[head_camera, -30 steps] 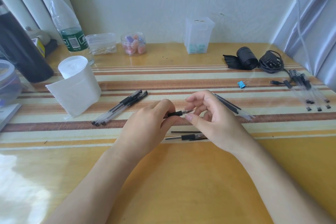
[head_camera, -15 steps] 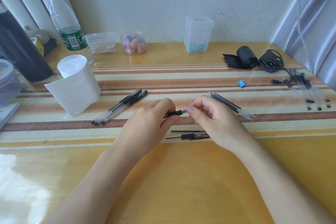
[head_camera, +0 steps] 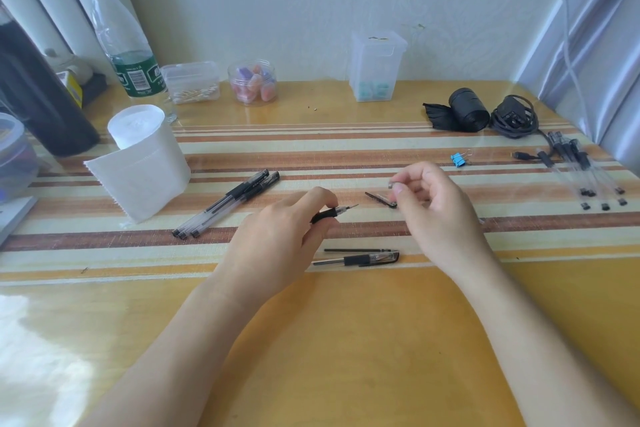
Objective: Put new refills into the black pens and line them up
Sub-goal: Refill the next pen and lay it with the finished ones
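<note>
Hands are held apart above the tabletop [head_camera: 311, 340]: left hand [head_camera: 277, 243] grips a pen [head_camera: 330, 213], its point exposed; right hand [head_camera: 429, 204] pinches the unscrewed tip [head_camera: 392, 185], freeing the barrel for refilling

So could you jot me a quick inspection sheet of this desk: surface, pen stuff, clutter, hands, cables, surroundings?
Surface: glossy wooden table with a striped mat across the middle.
Job's things: a group of black pens at left; an open pen and a loose refill near the hands; clear barrels at right.
Clutter: tissue roll, water bottle, jar of erasers, blue binder clip.
Hands: left hand holds a pen grip section; right hand pinches a small tip piece in its fingers.
Cables: coiled black cable at far right.
Surroundings: pale wall; a curtain at right.
</note>
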